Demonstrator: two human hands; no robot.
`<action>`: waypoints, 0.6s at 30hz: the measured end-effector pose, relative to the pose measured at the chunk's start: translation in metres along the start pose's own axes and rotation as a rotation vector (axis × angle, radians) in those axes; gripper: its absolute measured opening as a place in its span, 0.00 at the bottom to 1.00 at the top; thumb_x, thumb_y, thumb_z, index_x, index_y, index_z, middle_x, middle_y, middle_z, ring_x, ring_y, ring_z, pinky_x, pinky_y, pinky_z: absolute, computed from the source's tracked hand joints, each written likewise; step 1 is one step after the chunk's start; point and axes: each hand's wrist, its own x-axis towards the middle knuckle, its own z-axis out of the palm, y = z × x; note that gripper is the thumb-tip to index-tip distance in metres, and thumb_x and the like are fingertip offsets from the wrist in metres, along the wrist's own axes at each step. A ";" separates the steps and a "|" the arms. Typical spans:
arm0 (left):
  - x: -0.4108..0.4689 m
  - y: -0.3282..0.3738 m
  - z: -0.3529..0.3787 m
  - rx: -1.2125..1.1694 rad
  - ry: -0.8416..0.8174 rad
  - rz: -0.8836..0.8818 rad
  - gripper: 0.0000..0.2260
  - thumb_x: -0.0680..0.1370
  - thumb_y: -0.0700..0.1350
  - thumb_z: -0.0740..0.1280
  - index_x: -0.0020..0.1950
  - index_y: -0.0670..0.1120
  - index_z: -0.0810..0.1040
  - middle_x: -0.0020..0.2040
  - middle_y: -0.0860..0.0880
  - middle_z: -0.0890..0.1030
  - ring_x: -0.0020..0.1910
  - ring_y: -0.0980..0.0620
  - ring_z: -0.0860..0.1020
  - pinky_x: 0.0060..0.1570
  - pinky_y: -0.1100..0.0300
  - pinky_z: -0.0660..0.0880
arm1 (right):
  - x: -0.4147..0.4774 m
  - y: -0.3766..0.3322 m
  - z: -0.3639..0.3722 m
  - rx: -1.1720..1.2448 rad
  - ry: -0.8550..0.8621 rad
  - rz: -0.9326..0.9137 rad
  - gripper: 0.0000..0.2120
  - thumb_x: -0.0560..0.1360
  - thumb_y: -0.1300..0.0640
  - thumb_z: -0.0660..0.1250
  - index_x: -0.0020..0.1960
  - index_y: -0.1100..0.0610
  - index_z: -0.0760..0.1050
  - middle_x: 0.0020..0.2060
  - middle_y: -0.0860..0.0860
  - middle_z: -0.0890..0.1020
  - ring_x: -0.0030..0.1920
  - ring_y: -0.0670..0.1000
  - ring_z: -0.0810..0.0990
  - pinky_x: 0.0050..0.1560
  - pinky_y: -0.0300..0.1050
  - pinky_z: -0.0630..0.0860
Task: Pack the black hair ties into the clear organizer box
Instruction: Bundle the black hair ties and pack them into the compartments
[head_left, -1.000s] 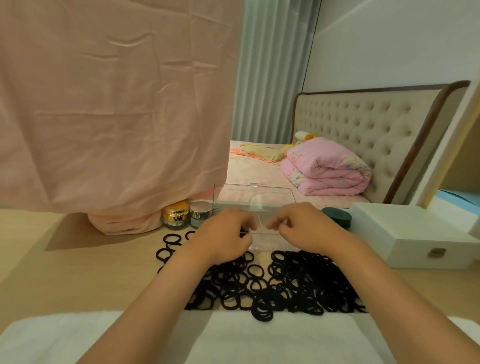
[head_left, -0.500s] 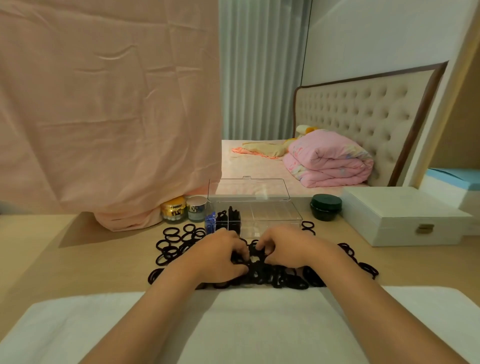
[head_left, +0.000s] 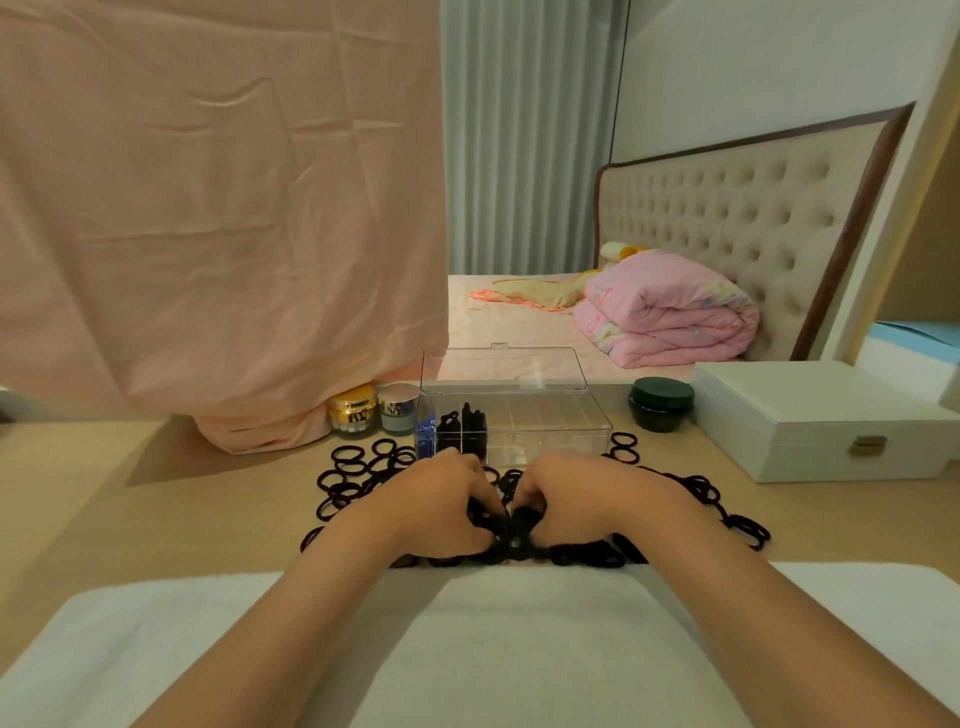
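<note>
black hair ties (head_left: 587, 557) lie scattered on the table (head_left: 156, 509), from left of the hands to their right. left hand (head_left: 441, 506) and right hand (head_left: 582, 493), fingers curled, grip one clump of ties between them. just behind stands the clear organizer box (head_left: 550, 434), lid upright; its left compartments hold black ties. a dark green jar (head_left: 661, 402) sits to its right.
</note>
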 end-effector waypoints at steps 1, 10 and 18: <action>0.001 -0.001 0.001 -0.004 0.015 -0.006 0.12 0.75 0.54 0.71 0.58 0.58 0.83 0.56 0.57 0.73 0.60 0.54 0.69 0.62 0.52 0.73 | 0.001 0.001 0.001 0.003 0.024 0.003 0.11 0.73 0.55 0.73 0.55 0.49 0.84 0.47 0.49 0.85 0.48 0.52 0.84 0.52 0.52 0.84; -0.003 -0.005 -0.012 -0.586 0.059 -0.166 0.02 0.78 0.48 0.71 0.49 0.51 0.82 0.42 0.54 0.84 0.40 0.58 0.81 0.48 0.62 0.75 | -0.010 0.017 -0.018 0.294 0.144 0.007 0.06 0.78 0.48 0.71 0.49 0.47 0.85 0.38 0.52 0.86 0.32 0.50 0.81 0.38 0.45 0.80; 0.000 -0.007 -0.016 -0.804 0.081 -0.356 0.05 0.79 0.49 0.69 0.49 0.50 0.83 0.39 0.51 0.82 0.39 0.55 0.78 0.45 0.60 0.74 | -0.015 0.020 -0.023 0.519 0.169 0.035 0.06 0.79 0.51 0.70 0.50 0.50 0.85 0.39 0.56 0.87 0.26 0.48 0.75 0.34 0.45 0.75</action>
